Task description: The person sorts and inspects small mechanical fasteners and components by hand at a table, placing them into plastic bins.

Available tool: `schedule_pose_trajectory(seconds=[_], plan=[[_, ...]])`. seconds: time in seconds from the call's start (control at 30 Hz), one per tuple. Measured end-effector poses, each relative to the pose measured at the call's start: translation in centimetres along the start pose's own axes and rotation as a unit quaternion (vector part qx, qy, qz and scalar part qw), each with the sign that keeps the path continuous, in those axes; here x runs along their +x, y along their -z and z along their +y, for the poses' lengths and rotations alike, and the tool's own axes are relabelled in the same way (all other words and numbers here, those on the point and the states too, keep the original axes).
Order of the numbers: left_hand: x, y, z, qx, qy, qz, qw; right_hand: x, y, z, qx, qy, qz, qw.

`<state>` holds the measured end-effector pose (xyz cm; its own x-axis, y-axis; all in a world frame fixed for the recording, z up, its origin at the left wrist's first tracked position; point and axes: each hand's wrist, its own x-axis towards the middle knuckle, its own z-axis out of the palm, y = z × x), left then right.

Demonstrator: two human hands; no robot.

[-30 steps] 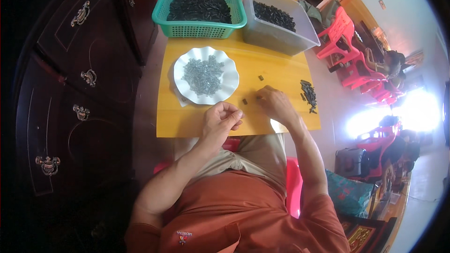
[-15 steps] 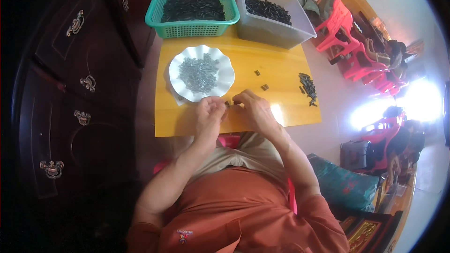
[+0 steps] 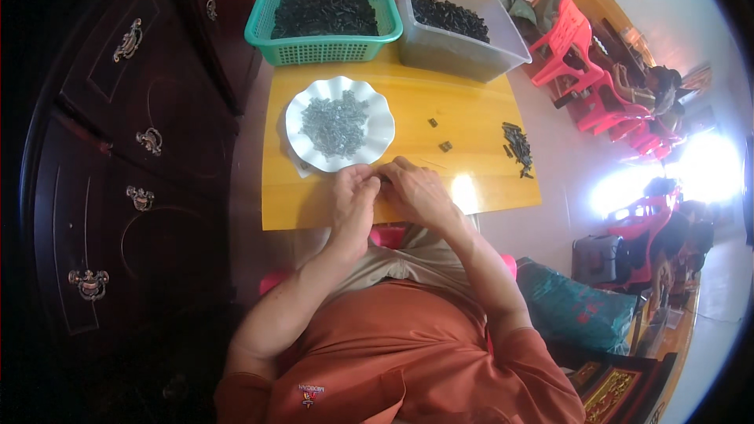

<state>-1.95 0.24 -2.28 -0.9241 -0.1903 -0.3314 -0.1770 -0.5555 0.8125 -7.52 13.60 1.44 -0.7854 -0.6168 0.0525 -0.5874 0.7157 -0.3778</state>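
My left hand [image 3: 356, 195] and my right hand [image 3: 415, 192] meet over the near part of the yellow table. Their fingers are closed and pinched together around a small dark piece [image 3: 383, 178], mostly covered by the fingertips. Just beyond my left hand stands a white scalloped plate [image 3: 382, 131] heaped with small clear pieces [image 3: 334, 123]. Two small dark block-like pieces, one farther off [image 3: 433, 122] and one closer [image 3: 446, 146], lie beyond my right hand. A loose pile of slim black pieces [image 3: 518, 148] is at the table's right edge.
At the far side, a green plastic basket [image 3: 322, 53] and a translucent bin [image 3: 459, 60] hold many black pieces. Dark cabinets [image 3: 149, 212] line the left. Pink plastic chairs [image 3: 567, 43] and a teal bag [image 3: 573, 306] are on the right.
My right hand has moved slightly left, and its fingers now touch those of my left hand. The dark piece that showed between them is now mostly covered.
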Motion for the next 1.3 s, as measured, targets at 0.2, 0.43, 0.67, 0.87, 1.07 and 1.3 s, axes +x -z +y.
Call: schedule_pose_trajectory(seconds=[0.2,0.43,0.67,0.87,1.07,1.3], plan=[[-0.2,0.0,0.2,-0.001,-0.010,-0.023,1.000,-0.4,-0.3,-0.1,-0.012,-0.018,0.016,1.000],[-0.3,-0.2,0.1,-0.016,-0.008,-0.030,0.999,-1.2,0.8,-0.4,0.101,-0.046,0.046,0.993],[-0.3,0.3,-0.1,-0.113,0.069,-0.071,0.989,-2.2,1.1,-1.0,0.288,-0.027,0.074,0.954],[-0.5,0.2,0.4,-0.122,0.064,-0.071,0.988,-2.0,2.2,3.3,0.041,-0.060,0.189,0.979],[-0.3,0.0,0.4,-0.104,0.060,-0.106,0.987,-1.1,3.0,7.4,-0.048,-0.048,0.140,0.988],[-0.6,0.1,1.0,-0.099,0.050,-0.098,0.989,-2.0,4.2,5.6,0.123,-0.081,0.205,0.968]])
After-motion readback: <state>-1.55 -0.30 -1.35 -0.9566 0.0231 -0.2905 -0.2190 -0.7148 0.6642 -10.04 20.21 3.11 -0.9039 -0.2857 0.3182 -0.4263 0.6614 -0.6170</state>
